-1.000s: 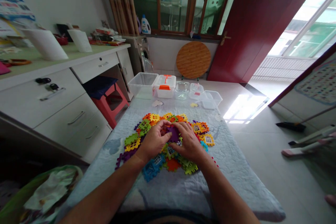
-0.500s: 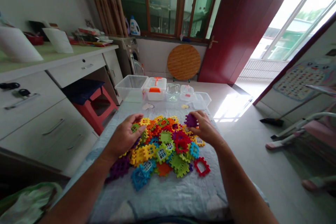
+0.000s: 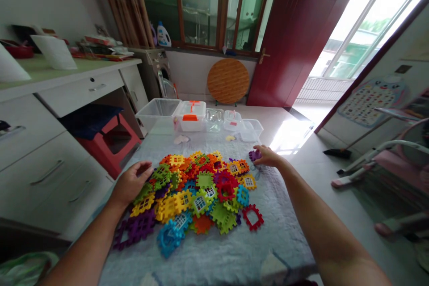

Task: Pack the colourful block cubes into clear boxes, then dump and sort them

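Note:
A heap of interlocking plastic building blocks [image 3: 204, 179] with notched edges lies on the cloth-covered table, in red, green, yellow, orange, blue and purple; several have window grids. Right of the heap, at the table's far right side, my right hand [image 3: 268, 157] grips a purple building block [image 3: 254, 155], which is at or close to the cloth. My left hand [image 3: 131, 183] rests by the heap's left side, fingers curved and apart, next to green blocks [image 3: 162, 174]; nothing shows in its grasp. Joined purple blocks [image 3: 136, 229] lie below it, and a red frame block [image 3: 253, 217] sits at the heap's near right.
Along the table's far edge stand a large clear bin [image 3: 159, 114], a lidded box with an orange latch [image 3: 191, 116] and smaller clear containers [image 3: 232, 120]. A red stool [image 3: 100, 145] is at the left beside white drawers [image 3: 50, 165]. A pink chair [image 3: 395, 161] stands at the right.
My right hand has carried the purple block away from the heap toward the table's right side. My left hand has drawn back to the left of the heap. The view has shifted slightly.

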Tool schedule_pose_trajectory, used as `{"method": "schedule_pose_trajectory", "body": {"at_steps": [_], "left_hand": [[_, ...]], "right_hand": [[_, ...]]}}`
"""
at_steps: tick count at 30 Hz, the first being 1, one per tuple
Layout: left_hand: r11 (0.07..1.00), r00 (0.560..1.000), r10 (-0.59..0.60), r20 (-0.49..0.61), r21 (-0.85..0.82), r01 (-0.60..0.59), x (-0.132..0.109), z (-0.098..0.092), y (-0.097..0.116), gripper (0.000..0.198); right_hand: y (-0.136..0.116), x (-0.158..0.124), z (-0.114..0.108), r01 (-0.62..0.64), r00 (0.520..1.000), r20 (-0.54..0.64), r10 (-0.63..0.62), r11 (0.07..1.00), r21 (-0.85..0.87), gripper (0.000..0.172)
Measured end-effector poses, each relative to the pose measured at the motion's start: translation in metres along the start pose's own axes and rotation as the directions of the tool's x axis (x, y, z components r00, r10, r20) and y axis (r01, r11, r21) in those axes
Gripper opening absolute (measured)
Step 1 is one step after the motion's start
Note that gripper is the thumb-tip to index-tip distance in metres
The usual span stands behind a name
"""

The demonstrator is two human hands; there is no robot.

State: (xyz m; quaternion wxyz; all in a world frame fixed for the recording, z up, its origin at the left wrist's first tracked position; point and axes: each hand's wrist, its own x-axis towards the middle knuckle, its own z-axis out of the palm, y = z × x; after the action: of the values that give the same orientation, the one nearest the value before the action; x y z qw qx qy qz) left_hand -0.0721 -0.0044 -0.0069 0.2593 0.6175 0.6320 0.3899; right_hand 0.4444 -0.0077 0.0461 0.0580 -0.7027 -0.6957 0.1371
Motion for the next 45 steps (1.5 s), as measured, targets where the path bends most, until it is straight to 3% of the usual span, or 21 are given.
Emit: {"method": "schedule_pose_trajectory", "body": {"at_steps": [5, 17, 22, 25, 28, 31, 34, 36, 39, 40, 42, 45], "left_hand": [[1.0, 1.0, 0.014, 0.021, 0.015, -0.014, 0.002, 0.0, -0.006, 0.05], [0.998, 0.999, 0.04, 0.015, 0.044, -0.04, -0.003, -0.002, -0.002, 0.045], [0.999, 0.999, 0.037, 0.016, 0.024, -0.037, -0.004, -0.003, 0.0, 0.045], [0.998, 0.999, 0.044, 0.018, 0.04, -0.045, -0.005, -0.003, -0.001, 0.045], [0.997, 0.998, 0.053, 0.018, 0.059, -0.054, -0.005, -0.004, -0.002, 0.045], [0.996, 0.998, 0.06, 0.02, 0.057, -0.061, -0.006, -0.004, -0.003, 0.046], [0.997, 0.998, 0.062, 0.026, 0.05, -0.063, -0.006, -0.004, -0.004, 0.046], [0.997, 0.998, 0.059, 0.026, 0.05, -0.06, -0.006, -0.004, -0.003, 0.046], [0.997, 0.998, 0.051, 0.026, 0.05, -0.052, -0.007, -0.004, -0.003, 0.046], [0.997, 0.998, 0.05, 0.028, 0.049, -0.052, -0.007, -0.004, -0.002, 0.046], [0.997, 0.998, 0.052, 0.03, 0.049, -0.053, -0.007, -0.004, -0.002, 0.046], [0.997, 0.998, 0.058, 0.031, 0.057, -0.059, -0.007, -0.005, -0.002, 0.046]], "right_hand": [[0.001, 0.002, -0.003, 0.035, 0.998, 0.045, -0.034, 0.999, -0.026, 0.052], [-0.005, -0.006, -0.01, 0.031, 0.999, -0.017, -0.031, 0.999, 0.016, 0.06], [-0.037, -0.027, 0.004, 0.1, 0.985, -0.16, -0.072, 0.98, 0.175, 0.051], [-0.064, -0.041, 0.021, 0.082, 0.993, -0.109, -0.048, 0.941, 0.329, 0.045], [-0.088, -0.051, 0.032, 0.097, 0.994, -0.073, -0.076, 0.936, 0.339, 0.043], [-0.107, -0.058, 0.037, 0.176, 0.979, -0.167, -0.121, 0.913, 0.368, 0.044], [-0.126, -0.064, 0.042, 0.318, 0.94, -0.28, -0.192, 0.789, 0.526, 0.047], [-0.137, -0.068, 0.046, 0.392, 0.918, -0.259, -0.299, 0.604, 0.694, 0.048], [-0.145, -0.068, 0.052, 0.373, 0.884, -0.216, -0.415, 0.345, 0.861, 0.042], [-0.144, -0.066, 0.053, 0.358, 0.89, -0.219, -0.399, 0.316, 0.879, 0.038], [-0.137, -0.061, 0.053, 0.342, 0.926, -0.251, -0.281, 0.347, 0.873, 0.03], [-0.121, -0.053, 0.051, 0.298, 0.946, -0.321, -0.053, 0.535, 0.79, 0.027]]}}
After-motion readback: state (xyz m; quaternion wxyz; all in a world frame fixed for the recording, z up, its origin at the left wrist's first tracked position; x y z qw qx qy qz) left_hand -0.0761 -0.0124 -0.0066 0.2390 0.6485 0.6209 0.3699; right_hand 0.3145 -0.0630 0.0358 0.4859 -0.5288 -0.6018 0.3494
